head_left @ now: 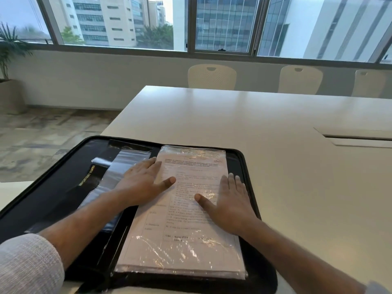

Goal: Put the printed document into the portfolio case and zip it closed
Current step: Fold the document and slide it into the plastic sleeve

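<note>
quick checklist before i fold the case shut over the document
1. Document lies on the right half of the open case: ok.
2. Document within the case's edges: ok at top and right; near edge cannot tell.
3. Left hand off the case: not ok, flat across the document's left edge.
4. Right hand off: not ok, flat on the document.
5. Loose clear sleeves on the left half lying flat: not ok, rumpled.
6. Zipper track free: cannot tell.
</note>
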